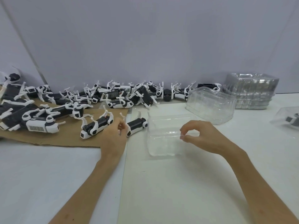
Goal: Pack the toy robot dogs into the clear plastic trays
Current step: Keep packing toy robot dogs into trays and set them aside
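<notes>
While our right hand (pixel 199 135) pinches the clear plastic tray (pixel 161 143), our left hand (pixel 113 135) grips a black-and-white toy robot dog (pixel 137 127), which probably needs lifting rightward next.

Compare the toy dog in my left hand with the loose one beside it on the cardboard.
The held dog is gripped by your left hand; the loose dog is untouched. The held dog lies on the white table, off the cardboard, with its far end right up against the clear tray; the loose dog lies on the cardboard, apart from the tray. Both are black and white.
</notes>
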